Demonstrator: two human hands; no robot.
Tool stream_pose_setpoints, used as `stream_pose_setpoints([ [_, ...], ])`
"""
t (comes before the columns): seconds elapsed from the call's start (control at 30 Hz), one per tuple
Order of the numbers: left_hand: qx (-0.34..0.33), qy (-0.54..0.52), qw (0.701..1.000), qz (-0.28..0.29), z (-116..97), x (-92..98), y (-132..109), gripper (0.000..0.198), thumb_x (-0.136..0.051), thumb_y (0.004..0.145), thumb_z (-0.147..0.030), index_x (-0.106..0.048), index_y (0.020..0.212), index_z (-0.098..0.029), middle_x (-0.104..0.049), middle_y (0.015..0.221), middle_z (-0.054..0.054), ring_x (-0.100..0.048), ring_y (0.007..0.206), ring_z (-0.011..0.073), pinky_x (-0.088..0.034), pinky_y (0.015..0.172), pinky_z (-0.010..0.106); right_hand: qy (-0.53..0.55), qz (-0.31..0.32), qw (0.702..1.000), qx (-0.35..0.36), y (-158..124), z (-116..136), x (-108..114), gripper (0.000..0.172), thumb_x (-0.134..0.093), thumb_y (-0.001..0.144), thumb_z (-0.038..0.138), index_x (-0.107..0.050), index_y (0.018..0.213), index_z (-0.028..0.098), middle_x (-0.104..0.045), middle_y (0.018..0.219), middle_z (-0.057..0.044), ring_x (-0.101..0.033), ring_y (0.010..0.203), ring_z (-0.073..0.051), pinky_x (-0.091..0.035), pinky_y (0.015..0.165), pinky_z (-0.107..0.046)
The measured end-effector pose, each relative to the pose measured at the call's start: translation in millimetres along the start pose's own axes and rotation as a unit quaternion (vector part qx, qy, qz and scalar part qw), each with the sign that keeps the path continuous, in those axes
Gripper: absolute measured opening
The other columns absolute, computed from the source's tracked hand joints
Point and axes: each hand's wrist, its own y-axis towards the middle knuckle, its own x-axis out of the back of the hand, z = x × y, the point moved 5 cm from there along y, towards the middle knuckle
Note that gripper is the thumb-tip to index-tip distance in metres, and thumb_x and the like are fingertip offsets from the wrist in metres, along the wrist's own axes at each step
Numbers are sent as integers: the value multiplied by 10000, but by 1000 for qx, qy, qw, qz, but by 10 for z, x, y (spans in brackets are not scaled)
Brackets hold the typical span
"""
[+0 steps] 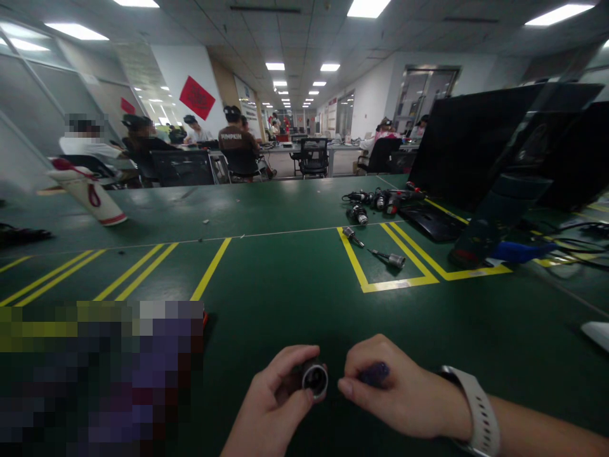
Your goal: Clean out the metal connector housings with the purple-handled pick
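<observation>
My left hand (272, 403) is closed around a short hollow metal cylinder (314, 382), its round open end facing me and dark inside. To its right, my right hand (404, 395) is curled, thumb and forefinger pressed together near the cylinder but apart from it. A dark purplish thing (375, 374) shows within the right hand's curled fingers; its kind cannot be made out. Both hands are low over the green tabletop (266, 292). Beyond them, two metal pieces with thin shafts, one nearer (389, 259) and one farther (353, 236), lie inside a yellow-taped outline.
Several dark tools with cords (378, 202) lie farther back. A dark monitor (476, 139) and a dark upright cylinder (499, 219) stand right. A pale container (92, 193) leans left. A pixelated area covers the lower left. People sit at desks beyond.
</observation>
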Motion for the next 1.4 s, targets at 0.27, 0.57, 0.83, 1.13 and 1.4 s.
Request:
stream_pose_setpoints([
  [0.27, -11, 16, 998, 61, 72, -21, 27, 306, -713, 667, -169, -749, 952, -272, -677, 1113, 38, -662, 962, 244, -529, 835, 309, 145, -31, 981, -124, -2, -214, -67, 334, -560, 823, 408, -536, 604, 156, -448, 477, 55, -401, 438, -79, -312, 405, -189],
  [0.57, 4, -4, 999, 33, 51, 2, 1, 304, -702, 654, -154, -752, 935, -258, -724, 1056, 43, -665, 971, 255, -514, 870, 335, 98, -37, 989, -100, -22, -99, 0, 297, -505, 802, 335, -455, 549, 188, -365, 474, 65, -343, 443, -89, -268, 428, -221],
  [0.83, 40, -90, 995, -5, 35, 16, 3, 341, -694, 643, -155, -721, 979, -206, -755, 1008, 68, -666, 1006, 278, -475, 938, 398, 269, -62, 944, -182, 3, -254, -109, 262, -622, 702, 341, -518, 535, 168, -427, 445, 57, -371, 409, -79, -252, 417, -219],
  [1.13, -2, -66, 998, -23, -42, 36, 13, 315, -660, 639, -162, -723, 946, -194, -747, 1031, 78, -663, 996, 290, -490, 898, 415, 324, -124, 934, -85, -30, -171, 45, 313, -539, 821, 404, -530, 603, 178, -474, 511, 34, -446, 458, -97, -345, 459, -231],
  [1.4, -46, -58, 996, -39, -75, 9, -25, 188, -672, 632, -138, -686, 810, -198, -752, 995, 75, -695, 908, 250, -536, 812, 361, -19, -125, 966, 224, -160, 360, 64, 178, -458, 888, 123, -600, 783, 145, -611, 636, -49, -543, 600, -136, -427, 555, -254],
])
